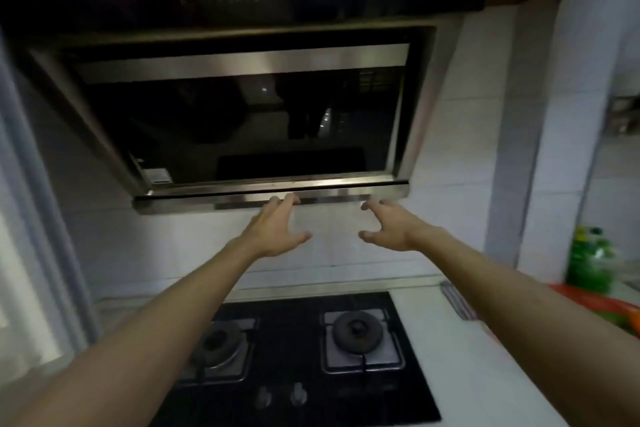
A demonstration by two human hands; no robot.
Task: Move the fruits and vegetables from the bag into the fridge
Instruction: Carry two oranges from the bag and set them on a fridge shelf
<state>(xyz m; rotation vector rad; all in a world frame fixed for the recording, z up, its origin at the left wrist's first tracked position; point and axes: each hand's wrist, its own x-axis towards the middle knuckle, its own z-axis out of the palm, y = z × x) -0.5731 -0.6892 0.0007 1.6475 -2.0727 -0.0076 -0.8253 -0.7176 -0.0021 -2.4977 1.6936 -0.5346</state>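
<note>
Vegetables (588,260), if that green blur is them, are sitting right of the stove (301,350). The left hand (277,229) and right hand (391,229) are hovering open and empty above the stove, so turning right first seems wise.

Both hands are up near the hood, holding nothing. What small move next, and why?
Probably turn right. The left hand and right hand reach open and empty toward the range hood, above the stove, and no bag or fridge shows. A red thing with green in it sits at the right edge, too blurred to identify.
</note>
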